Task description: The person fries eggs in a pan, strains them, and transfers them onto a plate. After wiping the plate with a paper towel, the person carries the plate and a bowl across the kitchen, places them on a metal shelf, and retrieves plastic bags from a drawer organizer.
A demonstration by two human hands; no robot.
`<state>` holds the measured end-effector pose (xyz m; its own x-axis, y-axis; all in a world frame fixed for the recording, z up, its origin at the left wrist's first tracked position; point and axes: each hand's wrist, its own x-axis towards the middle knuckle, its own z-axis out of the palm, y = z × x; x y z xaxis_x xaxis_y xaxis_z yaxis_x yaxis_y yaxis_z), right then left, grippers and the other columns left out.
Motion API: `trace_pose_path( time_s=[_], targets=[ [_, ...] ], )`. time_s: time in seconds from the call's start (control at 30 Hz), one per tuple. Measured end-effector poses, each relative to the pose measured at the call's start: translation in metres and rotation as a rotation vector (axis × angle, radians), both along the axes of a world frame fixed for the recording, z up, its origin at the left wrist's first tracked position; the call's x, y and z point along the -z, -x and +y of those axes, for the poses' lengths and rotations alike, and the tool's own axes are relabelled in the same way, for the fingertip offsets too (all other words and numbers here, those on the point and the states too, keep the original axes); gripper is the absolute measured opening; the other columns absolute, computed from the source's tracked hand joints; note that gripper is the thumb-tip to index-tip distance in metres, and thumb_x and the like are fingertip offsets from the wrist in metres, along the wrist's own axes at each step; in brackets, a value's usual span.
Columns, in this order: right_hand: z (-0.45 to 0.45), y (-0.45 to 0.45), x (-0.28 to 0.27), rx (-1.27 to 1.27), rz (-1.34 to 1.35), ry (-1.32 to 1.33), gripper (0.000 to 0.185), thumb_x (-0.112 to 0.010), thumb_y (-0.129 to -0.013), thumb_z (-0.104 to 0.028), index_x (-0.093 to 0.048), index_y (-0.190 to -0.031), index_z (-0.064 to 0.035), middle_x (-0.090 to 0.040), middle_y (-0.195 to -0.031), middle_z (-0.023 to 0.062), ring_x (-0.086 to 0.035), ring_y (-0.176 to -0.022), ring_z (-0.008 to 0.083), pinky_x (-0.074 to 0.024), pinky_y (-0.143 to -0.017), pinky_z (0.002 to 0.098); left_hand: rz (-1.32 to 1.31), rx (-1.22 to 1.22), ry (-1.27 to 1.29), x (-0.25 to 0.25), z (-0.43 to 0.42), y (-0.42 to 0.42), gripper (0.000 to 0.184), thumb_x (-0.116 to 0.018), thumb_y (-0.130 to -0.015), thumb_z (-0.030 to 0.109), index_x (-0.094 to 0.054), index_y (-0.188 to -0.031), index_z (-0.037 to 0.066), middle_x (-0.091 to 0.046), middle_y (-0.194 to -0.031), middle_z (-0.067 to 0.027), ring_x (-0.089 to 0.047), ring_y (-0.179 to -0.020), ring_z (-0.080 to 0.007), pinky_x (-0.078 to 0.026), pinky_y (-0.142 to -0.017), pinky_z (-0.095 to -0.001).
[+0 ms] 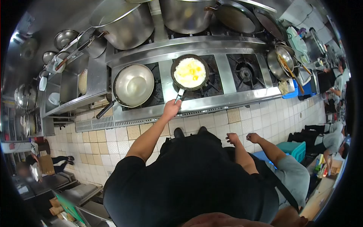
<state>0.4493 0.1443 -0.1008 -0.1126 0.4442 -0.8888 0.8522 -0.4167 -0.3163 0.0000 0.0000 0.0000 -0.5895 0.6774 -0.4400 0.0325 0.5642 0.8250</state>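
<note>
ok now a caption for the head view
Left hand gripping a small pan of eggs on the stove, a wider pan beside it

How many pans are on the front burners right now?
2. The wide pan is at the left; the small pan with eggs is on the middle burner, its handle in the left hand. Neither is hidden.
</note>
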Motion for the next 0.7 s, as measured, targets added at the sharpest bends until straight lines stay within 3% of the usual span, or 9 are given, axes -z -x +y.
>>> trace_pose_path(
  time_s=[0.07, 0.17, 0.2, 0.3, 0.33, 0.4, 0.47, 0.5, 0.7],
  targets=[
    [0.000, -0.012, -0.010, 0.070, 0.025, 0.001, 0.029, -0.050, -0.091, -0.028, -0.057, -0.107, -0.0050, -0.068, -0.098, 0.0099, -0.063, -0.063, 0.0183, -0.0435, -0.048, 0.0319, 0.217, 0.027, -0.023, 0.011, 0.003, -0.001, 0.044, -0.054, -0.090, 0.043, -0.064, -0.079, 0.002, -0.064, -0.075, -0.0215, -0.063, -0.075, -0.0338, -0.047, -0.070, -0.0435],
    [-0.003, 0.008, 0.008, 0.098, -0.005, 0.041, 0.029, -0.046, -0.090, -0.028, -0.060, -0.100, -0.0044, -0.069, -0.092, 0.0080, -0.059, -0.056, 0.0169, -0.0396, -0.043, 0.0314, 0.228, -0.054, -0.021, -0.012, 0.022, -0.002, 0.042, -0.053, -0.091, 0.039, -0.063, -0.078, 0.001, -0.063, -0.072, -0.0201, -0.061, -0.073, -0.0359, -0.046, -0.068, -0.0434],
    [0.004, 0.004, 0.004, 0.073, -0.032, 0.052, 0.028, -0.046, -0.091, -0.027, -0.060, -0.098, -0.0042, -0.069, -0.093, 0.0084, -0.060, -0.054, 0.0167, -0.0387, -0.040, 0.0303, 0.114, -0.081, -0.010, -0.024, 0.026, -0.013, 0.041, -0.053, -0.091, 0.038, -0.061, -0.077, 0.000, -0.062, -0.069, -0.0175, -0.059, -0.067, -0.0330, -0.046, -0.064, -0.0419],
    [0.013, 0.011, 0.006, -0.012, -0.016, 0.030, 0.027, -0.045, -0.091, -0.025, -0.060, -0.095, -0.0033, -0.069, -0.093, 0.0089, -0.061, -0.053, 0.0163, -0.0414, -0.039, 0.0302, 0.007, -0.030, -0.068, 0.017, 0.005, -0.006, 0.041, -0.054, -0.091, 0.038, -0.061, -0.076, 0.000, -0.061, -0.066, -0.0141, -0.058, -0.063, -0.0255, -0.045, -0.061, -0.0379],
    [0.020, 0.009, 0.014, -0.105, 0.020, -0.006, 0.027, -0.044, -0.092, -0.025, -0.060, -0.094, -0.0031, -0.069, -0.093, 0.0092, -0.062, -0.053, 0.0162, -0.0423, -0.039, 0.0303, -0.057, -0.037, -0.021, 0.011, 0.000, -0.001, 0.040, -0.056, -0.091, 0.037, -0.060, -0.075, 0.001, -0.058, -0.062, -0.0094, -0.055, -0.058, -0.0185, -0.044, -0.057, -0.0343],
    [0.035, -0.002, 0.032, -0.293, 0.086, -0.076, 0.028, -0.044, -0.092, -0.025, -0.060, -0.094, -0.0026, -0.069, -0.092, 0.0097, -0.062, -0.053, 0.0160, -0.0441, -0.039, 0.0304, -0.100, -0.059, -0.048, 0.003, 0.005, 0.000, 0.038, -0.056, -0.091, 0.036, -0.060, -0.074, 0.002, -0.057, -0.060, -0.0075, -0.053, -0.056, -0.0171, -0.042, -0.054, -0.0333],
    [0.043, -0.010, 0.039, -0.240, 0.098, -0.094, 0.030, -0.043, -0.092, -0.025, -0.061, -0.094, -0.0012, -0.070, -0.087, 0.0101, -0.062, -0.051, 0.0162, -0.0446, -0.038, 0.0303, -0.059, -0.077, -0.030, -0.020, 0.017, -0.008, 0.036, -0.056, -0.092, 0.034, -0.059, -0.073, 0.003, -0.055, -0.058, -0.0050, -0.050, -0.052, -0.0158, -0.039, -0.051, -0.0322],
    [0.046, -0.008, 0.032, -0.166, 0.101, -0.064, 0.031, -0.043, -0.092, -0.025, -0.061, -0.094, -0.0008, -0.070, -0.086, 0.0101, -0.062, -0.051, 0.0165, -0.0444, -0.038, 0.0306, -0.055, -0.097, -0.035, -0.013, 0.025, -0.014, 0.036, -0.056, -0.092, 0.034, -0.059, -0.073, 0.003, -0.054, -0.058, -0.0046, -0.050, -0.052, -0.0152, -0.039, -0.051, -0.0318],
    [0.067, -0.013, 0.039, -0.431, 0.073, -0.096, 0.026, -0.038, -0.094, -0.018, -0.059, -0.093, -0.0019, -0.069, -0.086, 0.0090, -0.064, -0.053, 0.0122, -0.0451, -0.035, 0.0253, -0.197, -0.068, -0.074, 0.006, 0.020, -0.019, 0.037, -0.056, -0.093, 0.035, -0.057, -0.072, 0.004, -0.052, -0.058, -0.0014, -0.047, -0.052, -0.0113, -0.036, -0.049, -0.0291]
  ],
)
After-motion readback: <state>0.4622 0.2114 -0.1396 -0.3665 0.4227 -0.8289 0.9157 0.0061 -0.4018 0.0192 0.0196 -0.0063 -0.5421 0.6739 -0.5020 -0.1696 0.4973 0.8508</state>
